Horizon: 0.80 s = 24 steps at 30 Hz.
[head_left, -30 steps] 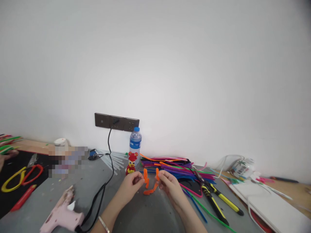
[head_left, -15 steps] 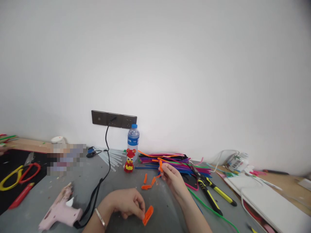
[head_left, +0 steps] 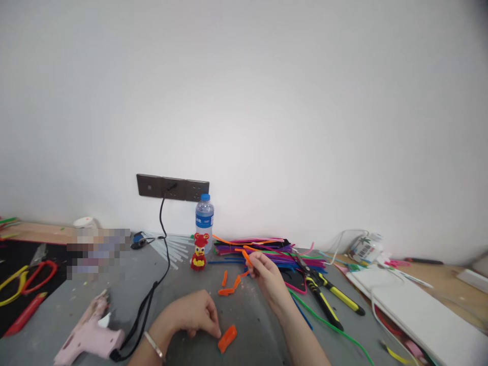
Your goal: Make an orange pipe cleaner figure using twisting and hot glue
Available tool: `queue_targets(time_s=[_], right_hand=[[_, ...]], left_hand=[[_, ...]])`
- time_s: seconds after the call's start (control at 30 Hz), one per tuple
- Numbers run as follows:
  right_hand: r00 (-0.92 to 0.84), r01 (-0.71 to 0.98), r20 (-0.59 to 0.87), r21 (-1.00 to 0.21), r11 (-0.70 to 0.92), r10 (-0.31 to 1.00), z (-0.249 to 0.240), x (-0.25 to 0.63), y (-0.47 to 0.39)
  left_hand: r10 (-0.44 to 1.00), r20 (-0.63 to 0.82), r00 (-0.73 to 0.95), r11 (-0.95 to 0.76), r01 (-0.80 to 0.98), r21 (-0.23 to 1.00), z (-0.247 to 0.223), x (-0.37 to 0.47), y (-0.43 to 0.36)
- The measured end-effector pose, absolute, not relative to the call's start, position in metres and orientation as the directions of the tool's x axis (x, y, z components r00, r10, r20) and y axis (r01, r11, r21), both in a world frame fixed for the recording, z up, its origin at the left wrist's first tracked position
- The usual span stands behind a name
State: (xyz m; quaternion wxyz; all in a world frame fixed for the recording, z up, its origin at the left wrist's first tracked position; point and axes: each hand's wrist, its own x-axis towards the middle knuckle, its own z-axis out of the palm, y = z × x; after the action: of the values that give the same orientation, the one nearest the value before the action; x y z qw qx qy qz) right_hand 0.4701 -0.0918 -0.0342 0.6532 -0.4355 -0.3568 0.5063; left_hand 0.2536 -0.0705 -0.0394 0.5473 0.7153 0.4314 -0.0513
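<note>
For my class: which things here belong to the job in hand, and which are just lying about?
In the job, it seems:
orange strip in the right hand
flat orange piece by the left hand
loose orange pieces between them

Probably just lying about, untouched now:
pink glue gun
water bottle
red figure
pliers

This looks like a craft workshop: piled pipe cleaners (head_left: 269, 246), pliers (head_left: 316, 295), a glue gun (head_left: 89, 333).

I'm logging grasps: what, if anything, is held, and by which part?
The right grip pinches a thin orange piece near its lower end. The left grip is at the edge of a wider orange piece; whether it holds it is unclear.
</note>
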Motion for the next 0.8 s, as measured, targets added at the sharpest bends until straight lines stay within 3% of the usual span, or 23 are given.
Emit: queue_targets(time_s=[0.13, 0.23, 0.3, 0.37, 0.6, 0.8], right_hand=[[0.123, -0.321, -0.001, -0.946, 0.039, 0.992, -0.034, 0.459, -0.096], [0.056, -0.271, 0.004, -0.962, 0.019, 0.998, -0.037, 0.451, -0.097], [0.007, -0.226, 0.016, -0.974, 0.017, 1.000, -0.040, 0.446, -0.097], [-0.017, -0.197, 0.022, -0.980, 0.019, 1.000, -0.041, 0.444, -0.097], [0.036, -0.142, 0.128, -0.981, 0.132, 0.991, -0.032, 0.440, -0.098], [0.063, -0.017, 0.181, -0.983, 0.183, 0.981, -0.029, 0.435, -0.101]], left_hand=[[0.708, -0.391, 0.588, -0.008, 0.560, 0.828, -0.040, 0.254, -0.064], [0.829, -0.148, 0.539, -0.009, 0.278, 0.961, -0.040, 0.263, -0.063], [0.878, 0.009, 0.479, -0.063, 0.096, 0.993, -0.041, 0.270, -0.063], [0.888, 0.078, 0.454, -0.087, -0.002, 0.996, -0.042, 0.275, -0.064], [0.937, 0.090, 0.339, -0.043, -0.144, 0.989, -0.046, 0.278, -0.065], [0.959, -0.029, 0.281, 0.118, -0.305, 0.945, -0.044, 0.281, -0.068]])
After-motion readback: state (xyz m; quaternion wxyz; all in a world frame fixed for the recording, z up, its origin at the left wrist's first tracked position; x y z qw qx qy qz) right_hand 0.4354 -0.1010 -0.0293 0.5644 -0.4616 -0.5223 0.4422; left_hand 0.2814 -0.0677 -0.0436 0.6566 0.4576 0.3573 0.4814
